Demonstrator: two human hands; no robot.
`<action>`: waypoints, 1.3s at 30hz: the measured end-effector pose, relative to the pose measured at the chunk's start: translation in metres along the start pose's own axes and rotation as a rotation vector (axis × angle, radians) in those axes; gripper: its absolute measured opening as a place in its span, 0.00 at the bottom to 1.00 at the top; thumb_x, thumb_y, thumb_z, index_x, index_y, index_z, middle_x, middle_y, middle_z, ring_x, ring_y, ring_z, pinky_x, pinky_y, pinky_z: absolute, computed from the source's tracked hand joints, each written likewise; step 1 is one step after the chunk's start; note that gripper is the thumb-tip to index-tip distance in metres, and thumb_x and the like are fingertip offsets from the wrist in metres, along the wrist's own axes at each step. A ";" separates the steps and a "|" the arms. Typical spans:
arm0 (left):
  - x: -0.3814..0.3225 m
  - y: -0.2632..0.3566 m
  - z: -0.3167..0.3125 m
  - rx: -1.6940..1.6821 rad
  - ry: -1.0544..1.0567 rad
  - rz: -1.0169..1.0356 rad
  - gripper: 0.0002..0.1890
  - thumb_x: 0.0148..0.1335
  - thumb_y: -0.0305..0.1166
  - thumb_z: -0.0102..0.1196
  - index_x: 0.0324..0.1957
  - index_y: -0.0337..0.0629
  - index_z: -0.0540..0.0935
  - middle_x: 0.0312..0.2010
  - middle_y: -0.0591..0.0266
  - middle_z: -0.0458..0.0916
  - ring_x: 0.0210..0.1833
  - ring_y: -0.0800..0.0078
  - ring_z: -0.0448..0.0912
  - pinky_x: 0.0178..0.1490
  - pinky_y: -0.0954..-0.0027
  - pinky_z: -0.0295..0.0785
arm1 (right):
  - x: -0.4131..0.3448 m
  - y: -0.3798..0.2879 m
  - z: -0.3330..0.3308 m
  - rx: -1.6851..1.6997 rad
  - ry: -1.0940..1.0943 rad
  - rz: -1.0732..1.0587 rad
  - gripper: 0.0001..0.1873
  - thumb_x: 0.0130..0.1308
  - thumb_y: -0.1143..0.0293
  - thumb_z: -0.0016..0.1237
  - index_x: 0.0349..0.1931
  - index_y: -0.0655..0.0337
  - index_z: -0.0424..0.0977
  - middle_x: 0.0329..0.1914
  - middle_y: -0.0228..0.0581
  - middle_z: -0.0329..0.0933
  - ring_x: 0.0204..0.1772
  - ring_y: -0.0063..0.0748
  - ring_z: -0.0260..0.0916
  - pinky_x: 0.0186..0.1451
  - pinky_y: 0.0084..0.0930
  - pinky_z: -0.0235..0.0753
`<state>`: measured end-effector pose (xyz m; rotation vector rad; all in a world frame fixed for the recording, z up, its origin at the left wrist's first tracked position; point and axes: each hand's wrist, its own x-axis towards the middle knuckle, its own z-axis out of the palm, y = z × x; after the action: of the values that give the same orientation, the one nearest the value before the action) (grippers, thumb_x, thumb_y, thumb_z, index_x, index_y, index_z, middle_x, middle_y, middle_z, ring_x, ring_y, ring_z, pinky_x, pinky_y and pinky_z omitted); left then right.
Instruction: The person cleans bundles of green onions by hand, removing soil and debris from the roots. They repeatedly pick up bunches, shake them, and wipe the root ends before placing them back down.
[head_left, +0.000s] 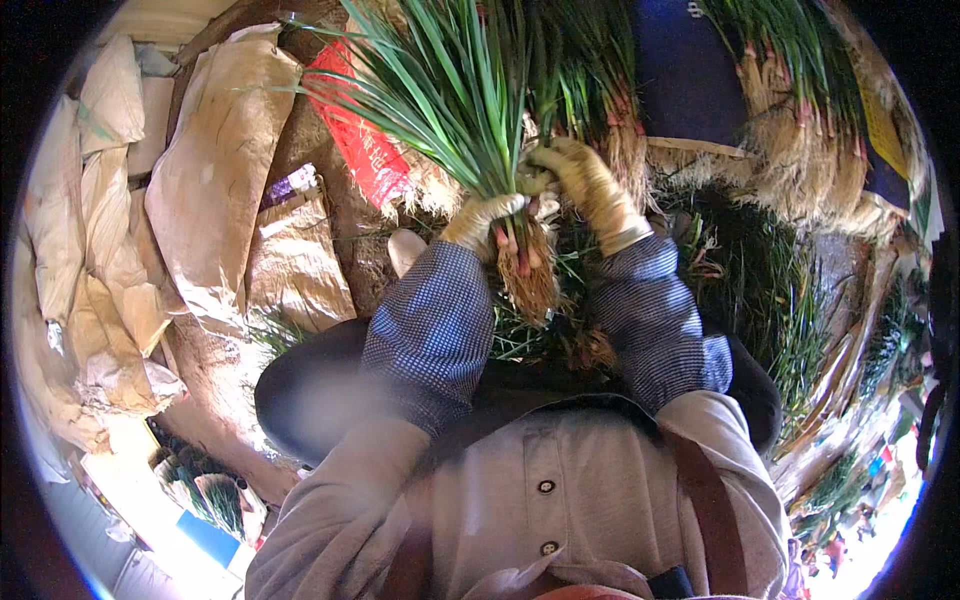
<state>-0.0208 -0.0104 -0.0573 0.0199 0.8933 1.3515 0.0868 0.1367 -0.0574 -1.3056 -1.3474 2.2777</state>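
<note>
My left hand (480, 221), in a pale work glove, grips a bundle of bare-root plants (480, 120) around their lower stems. Long narrow green leaves fan up and away from me; pinkish stem bases and a tuft of tan roots (529, 277) hang below the thumb. Right beside the bundle is my gloved right hand (566, 169), its fingers curled at the stems. Whether those fingers hold a stem or only touch the bundle is hidden. Checked sleeve covers reach from both wrists up the forearms.
More rooted plants lie in bunches at the top centre (622, 112) and on a dark blue sheet (679, 75) at the right. Loose green leaves (750, 315) litter the ground. Brown paper sacks (217, 165) and a red printed bag (360, 142) lie to the left.
</note>
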 end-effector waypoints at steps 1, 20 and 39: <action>0.001 -0.013 0.000 -0.159 0.028 -0.054 0.20 0.53 0.34 0.63 0.46 0.32 0.77 0.34 0.53 0.81 0.35 0.68 0.82 0.29 0.75 0.81 | -0.028 -0.012 0.017 0.323 -0.017 0.070 0.12 0.64 0.66 0.46 0.39 0.67 0.72 0.30 0.42 0.76 0.22 0.29 0.71 0.20 0.23 0.70; -0.025 -0.001 0.019 -0.356 -0.308 0.106 0.32 0.44 0.39 0.69 0.52 0.38 0.74 0.46 0.54 0.79 0.43 0.63 0.81 0.44 0.54 0.80 | -0.068 -0.007 -0.003 0.181 -0.402 -0.124 0.32 0.61 0.53 0.52 0.60 0.64 0.63 0.56 0.47 0.70 0.57 0.40 0.68 0.57 0.35 0.71; -0.033 -0.019 0.017 -0.276 -0.077 -0.040 0.31 0.59 0.45 0.59 0.57 0.34 0.69 0.38 0.56 0.80 0.41 0.67 0.80 0.49 0.64 0.79 | -0.066 -0.067 0.031 -1.208 -0.260 -0.211 0.18 0.64 0.55 0.44 0.38 0.60 0.79 0.38 0.39 0.79 0.39 0.33 0.78 0.43 0.31 0.78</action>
<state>0.0064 -0.0354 -0.0375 -0.1567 0.6344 1.4171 0.0849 0.1194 0.0401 -0.9484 -2.9882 1.4276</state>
